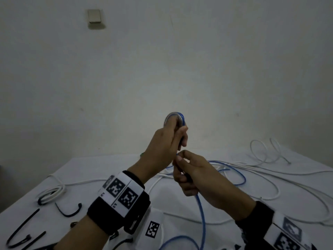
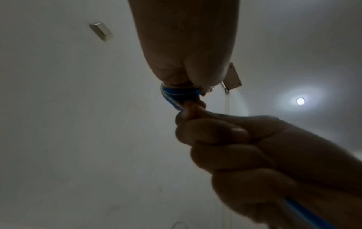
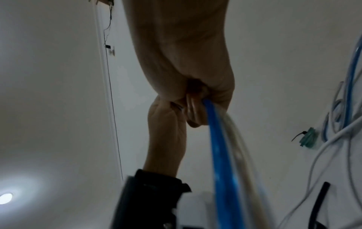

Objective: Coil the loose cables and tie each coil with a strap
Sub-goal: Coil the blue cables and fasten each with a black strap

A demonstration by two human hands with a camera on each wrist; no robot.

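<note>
- The blue cable [image 1: 201, 204] is thin and glossy; a few tight loops of it (exact number unclear) stand up from the left hand [image 1: 163, 147], raised above the counter [image 1: 100, 168].
- Left fingers clench the loops; the right hand [image 1: 191, 175], at 5 o'clock from it, grips the trailing length.
- One white cable [image 1: 252, 168] sprawls at 3 o'clock.
- Several black straps [image 1: 69, 212] lie at 8 o'clock.
</note>
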